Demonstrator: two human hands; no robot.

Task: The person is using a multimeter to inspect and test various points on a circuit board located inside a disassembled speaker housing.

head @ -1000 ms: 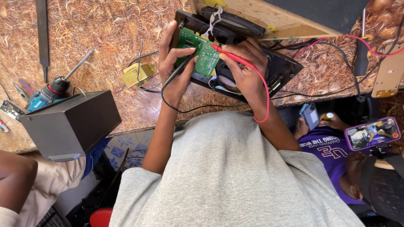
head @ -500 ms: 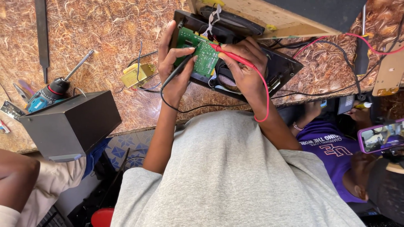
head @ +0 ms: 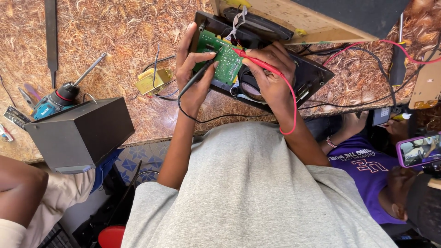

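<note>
Green circuit board (head: 221,59) sits inside an open black housing (head: 312,76) on the patterned worktop (head: 115,36), near its front edge, directly before the person.

Head view, contents: the housing holds the one board, a dark round speaker part beneath it, and a white ribbon of wires (head: 236,18) rising from the board's upper edge.

Head view, hands: the left hand (head: 193,73) grips the board's left edge, thumb across its face, and pinches a black probe (head: 198,78) between thumb and fingers, tip on the board. The right hand (head: 271,76) closes its fingers around a red probe (head: 259,64), pinched pen-style, tip touching the board's top right area.

Head view, count: two probes, one red lead (head: 291,105) looping past the right wrist, one black lead (head: 216,118) trailing along the table edge.

Head view, surroundings: a wooden panel (head: 303,18) lies just behind the housing. Left of the hands lies a small brass-coloured box (head: 154,81) with thin wires, then a teal-and-black power screwdriver (head: 59,98) and a long flat file (head: 50,36). A black rectangular box (head: 80,131) stands at the near left edge. Another person in a purple shirt (head: 367,167) sits below the table on the right (holding a phone (head: 419,149) in a pink case). A bare knee (head: 20,188) shows at far left.
</note>
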